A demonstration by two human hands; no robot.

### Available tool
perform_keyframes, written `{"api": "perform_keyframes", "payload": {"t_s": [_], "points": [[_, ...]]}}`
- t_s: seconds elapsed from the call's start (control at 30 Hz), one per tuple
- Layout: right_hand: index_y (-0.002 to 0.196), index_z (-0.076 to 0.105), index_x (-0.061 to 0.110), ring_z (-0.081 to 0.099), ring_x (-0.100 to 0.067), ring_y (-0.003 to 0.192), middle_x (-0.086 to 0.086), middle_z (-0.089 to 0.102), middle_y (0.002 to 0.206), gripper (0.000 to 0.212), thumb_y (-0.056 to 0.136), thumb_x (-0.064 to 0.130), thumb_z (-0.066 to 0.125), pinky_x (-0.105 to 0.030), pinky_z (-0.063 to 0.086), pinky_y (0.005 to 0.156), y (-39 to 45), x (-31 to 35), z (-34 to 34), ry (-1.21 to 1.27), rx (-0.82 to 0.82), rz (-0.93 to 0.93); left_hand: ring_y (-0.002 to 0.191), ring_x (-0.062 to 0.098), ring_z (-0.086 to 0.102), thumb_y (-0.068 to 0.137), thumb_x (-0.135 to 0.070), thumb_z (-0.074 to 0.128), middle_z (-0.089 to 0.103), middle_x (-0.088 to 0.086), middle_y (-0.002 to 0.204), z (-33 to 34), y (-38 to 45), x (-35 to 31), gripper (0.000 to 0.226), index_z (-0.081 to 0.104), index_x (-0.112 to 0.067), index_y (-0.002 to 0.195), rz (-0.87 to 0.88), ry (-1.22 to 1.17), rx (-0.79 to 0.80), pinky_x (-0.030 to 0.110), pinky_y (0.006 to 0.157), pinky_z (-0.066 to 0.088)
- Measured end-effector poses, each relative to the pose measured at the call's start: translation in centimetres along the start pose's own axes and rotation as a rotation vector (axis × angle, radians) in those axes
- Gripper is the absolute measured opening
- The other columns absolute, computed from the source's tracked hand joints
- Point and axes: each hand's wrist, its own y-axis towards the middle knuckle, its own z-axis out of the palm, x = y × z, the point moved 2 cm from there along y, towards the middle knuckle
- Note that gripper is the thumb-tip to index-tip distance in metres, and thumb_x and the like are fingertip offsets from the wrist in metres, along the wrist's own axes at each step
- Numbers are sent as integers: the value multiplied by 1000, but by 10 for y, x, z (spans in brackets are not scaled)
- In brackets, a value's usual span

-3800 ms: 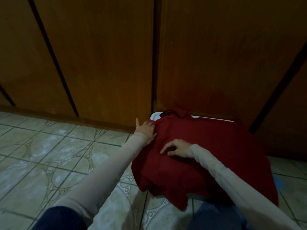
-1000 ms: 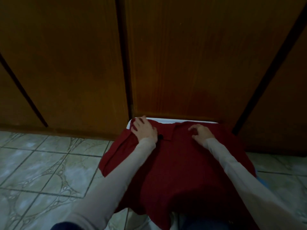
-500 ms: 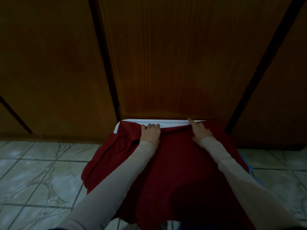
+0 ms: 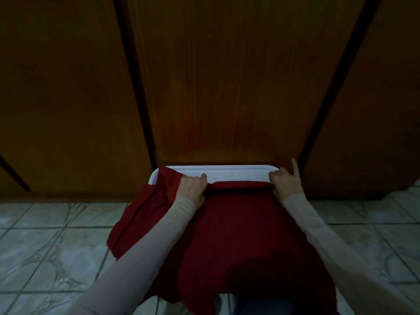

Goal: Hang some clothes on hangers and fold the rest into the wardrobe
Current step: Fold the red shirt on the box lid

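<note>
A single head-worn view is given, aimed forward and steeply down from close above. The wardrobe doors (image 4: 227, 76) are seen at twelve o'clock, the tiled floor (image 4: 56, 242) toward six.

We see a dark red garment (image 4: 238, 235) spread over a white tray (image 4: 227, 172) standing against the wooden wardrobe doors (image 4: 227, 87) at twelve o'clock. Our left hand (image 4: 193, 186) grips the folded far edge at eleven o'clock; our right hand (image 4: 285, 181) pinches it at one o'clock, forefinger raised. A sleeve hangs toward the tiled floor (image 4: 56, 246) at nine o'clock.
</note>
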Motion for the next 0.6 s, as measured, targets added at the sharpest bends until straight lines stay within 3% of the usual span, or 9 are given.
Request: {"api": "perform_keyframes", "payload": {"t_s": [0.07, 0.2, 0.3, 0.43, 0.6], "points": [[117, 54, 14, 49, -18, 116, -1, 62, 111, 28, 90, 7, 46, -48, -10, 114, -10, -6, -3, -41, 7, 13, 95, 24, 63, 92, -14, 48, 65, 5, 103, -1, -5, 0, 34, 42, -7, 124, -10, 24, -6, 31, 75, 36], [120, 54, 13, 44, -24, 120, -4, 62, 115, 31, 93, 8, 40, -49, 11, 113, -29, -15, -4, -92, 33, 96, 100, 24, 63, 91, -3, 45, 65, 5, 109, -1, -12, -4, 27, 44, -7, 118, 46, 117, 2, 31, 79, 39], [108, 60, 20, 46, -23, 117, 1, 65, 106, 23, 94, 18, 42, -50, 16, 110, -42, -16, -7, -130, 107, 185, 102, 24, 63, 94, 0, 38, 63, 7, 114, 4, -18, -10, 34, 38, -4, 128, 115, 143, 49, 30, 75, 40], [97, 64, 24, 44, -22, 116, 0, 59, 109, 21, 94, 20, 44, -51, 17, 111, -54, -22, -11, -188, 120, 279, 106, 23, 62, 96, -3, 37, 62, 6, 117, 2, -25, -15, 37, 37, -5, 133, 127, 144, 62, 30, 77, 42], [101, 63, 22, 48, -20, 109, 0, 58, 108, 19, 92, 19, 47, -54, 17, 111, -69, -38, -10, -239, 121, 395, 111, 19, 58, 97, -14, 43, 60, 2, 120, -3, -32, -25, 25, 53, -14, 119, 102, 171, 102, 27, 87, 41]]}}
